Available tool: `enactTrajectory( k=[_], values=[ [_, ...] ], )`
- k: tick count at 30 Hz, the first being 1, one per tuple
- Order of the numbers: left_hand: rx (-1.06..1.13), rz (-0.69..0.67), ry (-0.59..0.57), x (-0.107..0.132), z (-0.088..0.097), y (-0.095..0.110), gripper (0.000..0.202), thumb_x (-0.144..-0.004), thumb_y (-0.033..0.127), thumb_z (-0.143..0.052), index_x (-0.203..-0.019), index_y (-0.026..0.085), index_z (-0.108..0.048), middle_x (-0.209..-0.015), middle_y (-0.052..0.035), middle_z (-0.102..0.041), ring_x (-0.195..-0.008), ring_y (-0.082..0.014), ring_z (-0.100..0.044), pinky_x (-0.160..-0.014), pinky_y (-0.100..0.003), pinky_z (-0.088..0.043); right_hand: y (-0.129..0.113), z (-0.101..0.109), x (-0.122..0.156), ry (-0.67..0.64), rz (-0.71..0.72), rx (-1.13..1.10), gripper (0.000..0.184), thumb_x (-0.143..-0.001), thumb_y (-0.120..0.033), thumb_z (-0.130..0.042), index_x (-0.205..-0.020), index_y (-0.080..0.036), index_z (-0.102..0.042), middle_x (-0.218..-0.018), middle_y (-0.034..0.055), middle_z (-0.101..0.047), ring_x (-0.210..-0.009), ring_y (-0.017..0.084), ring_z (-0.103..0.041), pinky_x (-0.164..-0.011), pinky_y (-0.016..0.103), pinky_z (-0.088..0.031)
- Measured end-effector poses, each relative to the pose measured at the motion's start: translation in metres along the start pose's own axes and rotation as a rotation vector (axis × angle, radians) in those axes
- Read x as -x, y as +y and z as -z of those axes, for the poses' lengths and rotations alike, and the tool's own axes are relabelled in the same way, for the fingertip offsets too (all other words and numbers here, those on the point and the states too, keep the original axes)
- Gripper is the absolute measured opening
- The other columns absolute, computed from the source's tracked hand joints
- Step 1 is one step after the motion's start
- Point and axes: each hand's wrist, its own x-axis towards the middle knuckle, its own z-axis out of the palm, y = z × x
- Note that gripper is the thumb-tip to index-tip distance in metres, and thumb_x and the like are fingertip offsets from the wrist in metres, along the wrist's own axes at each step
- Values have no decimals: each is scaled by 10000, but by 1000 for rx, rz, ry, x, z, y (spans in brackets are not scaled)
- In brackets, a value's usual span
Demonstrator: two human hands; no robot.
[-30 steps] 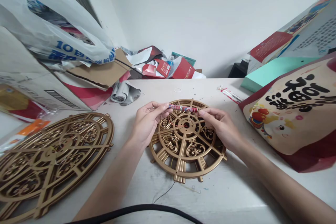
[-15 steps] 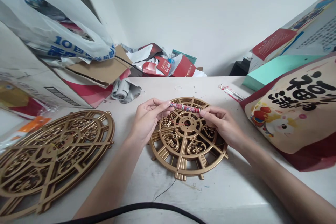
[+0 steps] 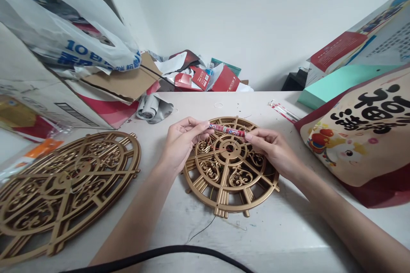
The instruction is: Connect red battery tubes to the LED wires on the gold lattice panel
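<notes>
A slim red stick with a printed pattern point(image 3: 228, 130), perhaps a pen, spans the gap between my two hands. My left hand point(image 3: 187, 138) pinches its left end between thumb and fingers. At the other end, the fingertips of my right hand point(image 3: 267, 144) close on the tip. Thin loose strands show near that tip, too fine to name. Under both hands lies a round gold openwork ornament point(image 3: 226, 184) with spokes and scrolls, flat on the table. Its upper left and right edges are partly hidden by my hands.
More gold openwork discs point(image 3: 96, 204) are stacked at the left. A carton point(image 3: 64, 98) and a plastic bag point(image 3: 96, 47) stand behind them. A red and cream bag point(image 3: 368, 136) fills the right side. A black cable point(image 3: 179, 249) crosses the near edge; red packaging point(image 3: 224, 79) is piled at the back.
The view has shifted very slightly. Both hands keep the same grip on the red stick, which has hardly moved over the gold ornament.
</notes>
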Motion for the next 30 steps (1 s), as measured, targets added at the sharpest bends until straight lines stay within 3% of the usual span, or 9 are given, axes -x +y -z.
enactTrajectory(
  k=[11, 17, 20, 24, 30],
  values=[
    [-27, -16, 10, -1, -1, 1, 227, -674, 259, -899, -719, 149, -705, -792, -72, -762, -749, -140, -727, -737, -212, -571, 1, 2, -1, -4, -21, 14, 244, -881, -462, -759, -874, -218, -761, -813, 40, -720, -701, 167, -634, -652, 297, -480],
    [-26, -14, 15, 0, -1, 0, 202, -676, 237, -895, -726, 150, -719, -787, -64, -762, -760, -147, -737, -747, -215, -579, 1, 2, -3, 18, -18, 18, 220, -864, -437, -782, -840, -219, -768, -872, 43, -722, -767, 170, -632, -693, 300, -478],
    [-8, -1, 11, 0, 0, -1, 213, -692, 242, -894, -740, 143, -712, -823, -73, -769, -768, -133, -735, -733, -187, -573, 1, 0, -2, -3, -33, -3, 253, -884, -469, -751, -871, -217, -753, -769, 24, -684, -663, 147, -587, -618, 289, -445],
    [16, 7, 7, -1, 1, -2, 217, -714, 235, -883, -758, 136, -695, -806, -74, -762, -799, -132, -740, -737, -166, -564, 0, -1, 0, 6, -24, 51, 282, -901, -487, -723, -835, -213, -722, -613, -26, -521, -554, 117, -444, -546, 285, -348],
    [38, 7, 10, 0, 0, -2, 217, -705, 222, -886, -768, 133, -698, -813, -70, -756, -821, -140, -744, -732, -164, -563, -1, -2, 0, 23, 19, 76, 337, -931, -537, -677, -825, -218, -687, -586, -47, -355, -542, 111, -239, -523, 315, -161]
  ],
)
